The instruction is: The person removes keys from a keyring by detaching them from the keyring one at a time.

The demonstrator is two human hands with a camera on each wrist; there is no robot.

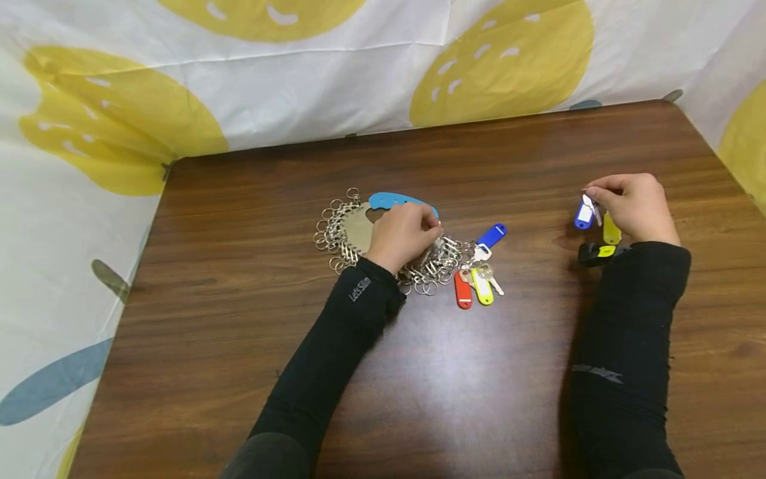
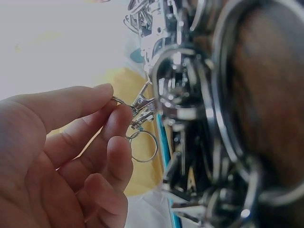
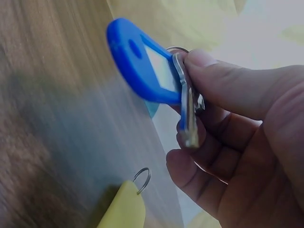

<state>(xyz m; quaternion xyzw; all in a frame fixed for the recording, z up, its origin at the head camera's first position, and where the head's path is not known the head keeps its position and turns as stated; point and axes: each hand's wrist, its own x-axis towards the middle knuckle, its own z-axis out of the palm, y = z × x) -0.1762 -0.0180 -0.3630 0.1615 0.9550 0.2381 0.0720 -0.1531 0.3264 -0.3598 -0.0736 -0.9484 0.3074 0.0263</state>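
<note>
Between thumb and index finger, my left hand point(image 1: 402, 236) pinches a metal key ring point(image 2: 122, 100) that hangs from a small clasp on a key holder. That holder is a beige plate point(image 1: 358, 228) with a blue handle point(image 1: 397, 199), edged by many metal clasps and rings point(image 2: 185, 95). Off to the right, my right hand point(image 1: 640, 203) holds up a blue key tag point(image 3: 142, 66) with a silver key point(image 3: 187, 102), pinched at its ring. A yellow tag point(image 1: 611, 229) with its own ring lies on the table below that hand.
Right of the holder lie a blue tag point(image 1: 492, 235), a red tag point(image 1: 463, 289) and a yellow-green tag point(image 1: 482, 287) with keys. A black and yellow item point(image 1: 595, 253) sits by the right wrist. A patterned cloth point(image 1: 323, 86) borders the wooden table point(image 1: 209, 319).
</note>
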